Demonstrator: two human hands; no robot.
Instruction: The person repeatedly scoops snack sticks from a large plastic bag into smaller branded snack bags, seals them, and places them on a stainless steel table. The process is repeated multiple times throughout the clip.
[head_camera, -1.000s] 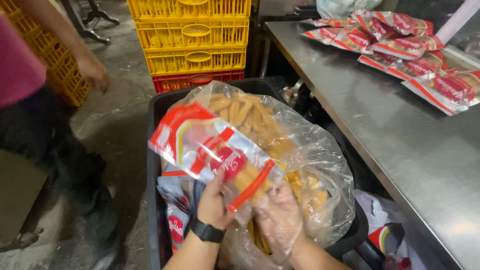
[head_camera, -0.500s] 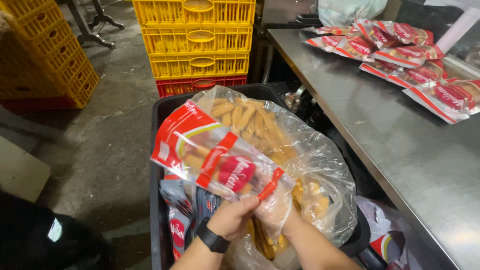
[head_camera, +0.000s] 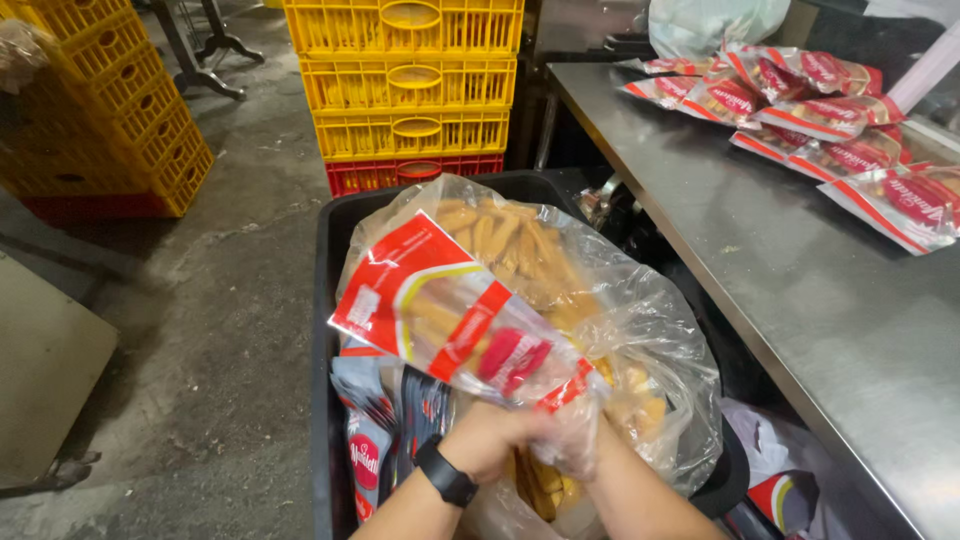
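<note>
Right now I am watching both hands working at the open end of a clear plastic packet with red printed panels (head_camera: 455, 325), which is tilting up and away from me over a large clear plastic bag full of golden stick-shaped biscuits (head_camera: 560, 300). The left hand (head_camera: 490, 440), with a black watch (head_camera: 446, 472) on its wrist, is closing around the packet's lower end, and the right hand (head_camera: 580, 450), wearing a thin clear glove, is pinching the same end just beside it; both are holding the packet, though I cannot tell how firm either hold is. The big bag is sitting in a black plastic bin (head_camera: 335, 240), with a few more printed packets (head_camera: 385, 440) wedged upright along its left wall. What is worrying me is the angle: the packet seems to be carrying some biscuits already, and with its mouth pointing down towards the hands, a loosening pinch could be letting them slide back out. The glove is looking slack, so I judge it could be catching in the film or slipping on it. The bag's loose rim is sagging to the right, and biscuits missing it would be dropping into the bin or onto the grey concrete floor (head_camera: 230, 330). The stainless steel table (head_camera: 800, 300) with filled packets (head_camera: 830, 120) is standing well apart to the right, so carrying across is another chance for a spill.
</note>
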